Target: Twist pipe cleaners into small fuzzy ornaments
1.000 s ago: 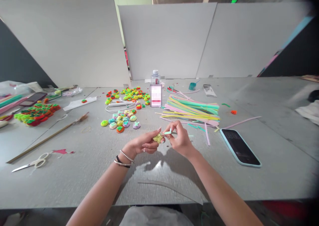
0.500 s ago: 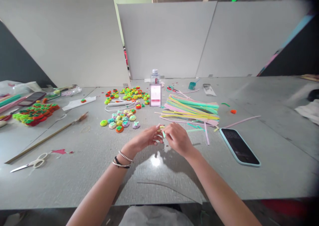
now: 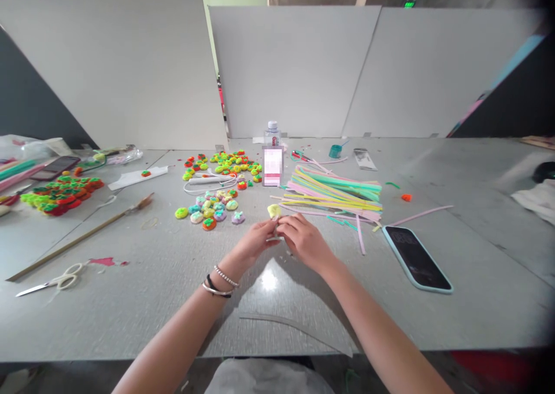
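Head view: left hand (image 3: 258, 238) pinching yellow fuzzy piece (image 3: 274, 210), which pokes up beyond fingertips. Right hand (image 3: 306, 240) curled against left fingertips; own grip hidden, cannot tell. Light pinch advisable, fuzz likely squashes; better steady with left, work with right. Grey desk (image 3: 165, 324), glare between forearms. Pale panels (image 3: 295, 70) behind; green lit sign (image 3: 410, 4) above.

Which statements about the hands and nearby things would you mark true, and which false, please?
1. The left hand and right hand meet at a small yellow piece. True.
2. The scissors are in the right hand. False: the scissors lie on the table.
3. The bundle of strips lies farther away than the blue-cased phone. True.
4. The bottle lies on its side. False: the bottle stands upright.
5. A beaded bracelet circles the left wrist. True.
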`<state>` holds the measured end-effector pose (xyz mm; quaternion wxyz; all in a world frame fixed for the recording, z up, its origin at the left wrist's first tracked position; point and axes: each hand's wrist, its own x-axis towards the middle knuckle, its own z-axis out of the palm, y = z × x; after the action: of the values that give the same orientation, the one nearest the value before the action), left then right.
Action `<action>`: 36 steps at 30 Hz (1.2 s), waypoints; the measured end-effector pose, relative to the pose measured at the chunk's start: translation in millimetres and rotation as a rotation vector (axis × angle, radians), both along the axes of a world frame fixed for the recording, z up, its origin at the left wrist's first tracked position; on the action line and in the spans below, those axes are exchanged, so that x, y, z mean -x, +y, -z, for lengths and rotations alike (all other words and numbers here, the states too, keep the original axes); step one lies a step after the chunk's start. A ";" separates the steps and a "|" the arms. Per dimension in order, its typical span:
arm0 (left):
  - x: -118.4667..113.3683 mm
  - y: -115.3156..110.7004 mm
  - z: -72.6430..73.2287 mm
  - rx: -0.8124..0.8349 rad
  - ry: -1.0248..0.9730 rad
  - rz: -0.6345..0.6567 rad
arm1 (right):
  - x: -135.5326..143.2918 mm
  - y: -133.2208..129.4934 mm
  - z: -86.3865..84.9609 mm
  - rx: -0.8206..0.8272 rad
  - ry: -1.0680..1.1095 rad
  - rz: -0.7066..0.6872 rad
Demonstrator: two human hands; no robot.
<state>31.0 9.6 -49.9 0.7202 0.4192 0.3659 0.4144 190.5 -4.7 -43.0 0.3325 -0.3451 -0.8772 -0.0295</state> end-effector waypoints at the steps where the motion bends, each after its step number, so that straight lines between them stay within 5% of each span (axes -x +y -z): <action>1: 1.5 2.1 2.1 -0.007 0.010 -0.007 | 1.2 -0.9 0.3 0.026 0.018 -0.007; 11: -4.9 4.5 7.3 -0.109 0.237 -0.128 | 2.5 -7.9 -0.9 0.292 0.170 0.045; 19: 0.1 12.6 13.0 -0.192 0.334 -0.228 | -0.4 -5.9 0.4 0.215 0.156 0.121; 26: -4.0 13.5 15.7 -0.367 0.393 -0.208 | -2.4 1.5 3.8 0.213 0.407 0.295; 36: -12.4 -4.4 2.1 -0.549 0.426 -0.034 | -3.4 14.2 4.5 0.851 0.926 0.087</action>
<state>43.5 5.2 -52.1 0.4811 0.6681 0.3899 0.4125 193.9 9.6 -47.5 0.5099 -0.4597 -0.5625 0.4608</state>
